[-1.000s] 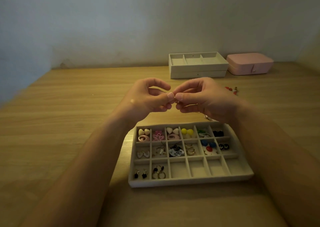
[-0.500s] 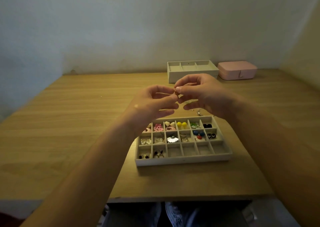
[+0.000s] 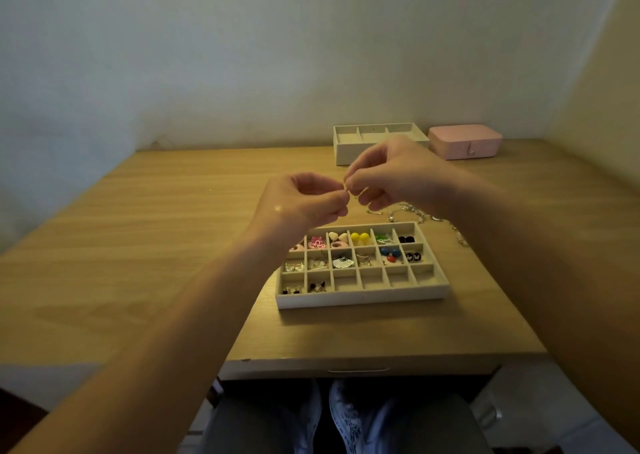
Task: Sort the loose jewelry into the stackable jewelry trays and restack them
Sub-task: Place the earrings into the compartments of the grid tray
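small thin gold-coloured jewelry piece (image 3: 347, 186), type too small to tell: pinched between curled fingers (image 3: 334, 199) of left hand (image 3: 304, 204) and right hand (image 3: 394, 176), above the far edge of the beige compartmented jewelry tray (image 3: 363, 297) on the wooden bench (image 3: 138, 245). change: view drawn back only; pinch kept, piece still unsorted. writing: none legible.

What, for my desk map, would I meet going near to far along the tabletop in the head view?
Divided tray of earrings → loose silver jewelry → stacked trays. The pink box lies about level with those trays, so I leave it out.
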`<control>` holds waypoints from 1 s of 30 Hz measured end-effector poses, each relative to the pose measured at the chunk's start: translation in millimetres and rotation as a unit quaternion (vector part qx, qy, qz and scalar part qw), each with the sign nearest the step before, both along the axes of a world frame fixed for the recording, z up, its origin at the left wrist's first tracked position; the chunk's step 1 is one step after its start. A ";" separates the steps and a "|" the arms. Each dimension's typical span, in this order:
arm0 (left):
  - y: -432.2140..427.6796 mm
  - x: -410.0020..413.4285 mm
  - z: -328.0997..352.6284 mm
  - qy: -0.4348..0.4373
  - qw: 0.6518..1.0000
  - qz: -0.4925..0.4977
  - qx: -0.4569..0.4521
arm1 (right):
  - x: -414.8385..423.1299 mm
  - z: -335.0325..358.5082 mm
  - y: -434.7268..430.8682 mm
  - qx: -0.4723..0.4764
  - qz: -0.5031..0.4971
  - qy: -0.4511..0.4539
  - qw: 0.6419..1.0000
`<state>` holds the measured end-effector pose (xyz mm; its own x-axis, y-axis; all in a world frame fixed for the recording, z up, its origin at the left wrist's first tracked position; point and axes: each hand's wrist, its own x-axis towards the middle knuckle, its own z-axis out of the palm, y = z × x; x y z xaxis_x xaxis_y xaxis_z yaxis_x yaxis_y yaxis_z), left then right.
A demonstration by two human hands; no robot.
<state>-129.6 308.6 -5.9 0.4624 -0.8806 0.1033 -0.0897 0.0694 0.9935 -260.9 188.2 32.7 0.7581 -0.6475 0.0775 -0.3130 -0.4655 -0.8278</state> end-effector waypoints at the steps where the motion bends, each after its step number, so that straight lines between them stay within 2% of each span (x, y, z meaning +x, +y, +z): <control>1: 2.3 -2.2 -5.1 0.003 1.000 0.006 0.008 | 0.0 -3.9 0.5 0.003 0.006 0.024 1.000; 4: 8.8 -7.6 -21.2 0.031 0.999 0.022 0.020 | 1.0 -18.8 3.1 -0.008 0.012 0.076 0.997; 9: 12.4 -7.7 -38.2 0.024 0.999 0.014 0.042 | -2.5 -36.0 2.5 0.029 0.023 0.090 0.995; 12: 10.1 0.2 -44.8 -0.075 0.995 0.033 0.061 | -6.8 -39.1 1.3 0.063 0.040 0.102 0.992; 16: 9.7 13.2 -54.4 -0.214 0.971 0.074 0.071 | -11.3 -45.3 5.0 0.087 0.077 0.138 0.984; 22: 11.6 17.1 -66.1 -0.308 0.945 0.054 0.099 | -3.1 -65.2 17.4 0.002 0.073 0.170 0.983; 30: 11.2 23.5 -68.6 -0.337 0.933 0.056 0.110 | 2.0 -79.4 25.3 -0.085 0.049 0.173 0.980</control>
<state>-106.1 319.8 -74.5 0.4480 -0.8648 0.2269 -0.6943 -0.1766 0.6977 -259.0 213.5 -46.7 0.8162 -0.5701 -0.0943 -0.5078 -0.6298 -0.5878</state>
